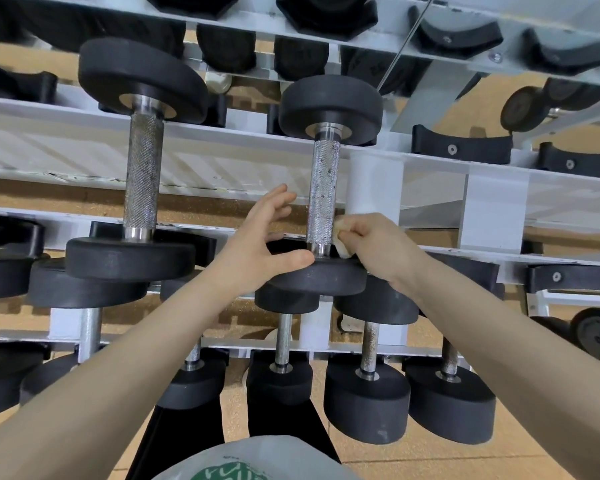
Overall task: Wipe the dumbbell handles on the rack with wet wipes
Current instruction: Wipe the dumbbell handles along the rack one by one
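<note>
Item: dumbbell handle [322, 192], middle tier of rack [492, 209], speckled. Step: wiping under way at its lower end. Wet wipe [340, 242] is pinched in right hand [378, 244]; left hand [260, 244], fingers spread, thumb on lower weight head [321, 275]. Next: upward stroke along knurling is judged required.

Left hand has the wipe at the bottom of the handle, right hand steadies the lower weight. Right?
Swapped. In the head view the right hand pinches the wipe against the handle; the left hand steadies the lower weight.
</note>
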### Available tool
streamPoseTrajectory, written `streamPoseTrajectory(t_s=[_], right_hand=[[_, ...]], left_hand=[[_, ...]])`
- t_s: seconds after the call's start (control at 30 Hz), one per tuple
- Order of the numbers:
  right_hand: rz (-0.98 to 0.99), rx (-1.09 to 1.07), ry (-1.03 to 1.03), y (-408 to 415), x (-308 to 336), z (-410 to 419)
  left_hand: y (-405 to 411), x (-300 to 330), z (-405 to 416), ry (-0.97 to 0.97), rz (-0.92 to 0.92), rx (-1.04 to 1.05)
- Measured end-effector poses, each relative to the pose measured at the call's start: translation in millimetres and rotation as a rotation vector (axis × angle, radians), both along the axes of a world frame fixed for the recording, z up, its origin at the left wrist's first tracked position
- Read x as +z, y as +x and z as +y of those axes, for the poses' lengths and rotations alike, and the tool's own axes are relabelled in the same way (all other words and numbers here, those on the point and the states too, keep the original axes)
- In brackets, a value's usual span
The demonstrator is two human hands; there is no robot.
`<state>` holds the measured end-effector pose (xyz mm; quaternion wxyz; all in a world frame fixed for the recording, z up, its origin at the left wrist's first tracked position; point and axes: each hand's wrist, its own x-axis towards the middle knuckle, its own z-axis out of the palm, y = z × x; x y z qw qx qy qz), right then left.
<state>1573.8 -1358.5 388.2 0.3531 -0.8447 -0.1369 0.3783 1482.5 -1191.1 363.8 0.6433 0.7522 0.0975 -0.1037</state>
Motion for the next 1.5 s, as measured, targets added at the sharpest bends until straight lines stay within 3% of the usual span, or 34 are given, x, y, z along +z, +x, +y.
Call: streamPoseTrajectory(t_s=[0.23,0.4,0.53,0.67,0.8,0.97,1.13,1.27,1.4,1.5], right_hand=[[0.009,0.131,-0.146,17.1,23.3,-4.4],[-0.672,0.162,-0.04,29.4,30.7,16.4],[-0.958,0.242,0.003,32.2,31.8,37.4],[-1.273,0.531,-0.123,56.1,23.0,52.9],[-1.254,0.787,-0.232,52.6,22.2,55.1],[-1.186,0.943,-0.172,26.0,16.3,47.2],[-1.287,0.853,-0.289,45.0,20.1,64.3],[-1.207,0.776,-0.336,43.4,20.5,73.7],[-1.126,0.841,-0.214,31.0,15.2,57.4],[-1.096,0.904,-0.262,24.7,22.6,57.1]], left_hand=[[-0.3,2.5,-1.1,0.004,0.026,0.002],[-1.9,3.5,-3.1,0.013,0.082,0.055],[-1.9,3.2,-2.2,0.047,0.086,0.037],[-0.3,3.7,-1.3,0.062,0.097,0.024],[-0.2,4.7,-2.3,0.047,0.097,0.027],[2.2,6.4,-1.7,0.067,0.102,0.003],[4.1,4.7,0.7,0.093,0.095,-0.018],[4.2,4.7,1.2,0.089,0.105,-0.017],[4.4,0.7,2.1,0.095,0.094,-0.014],[4.3,1.2,0.9,0.043,0.123,0.006]])
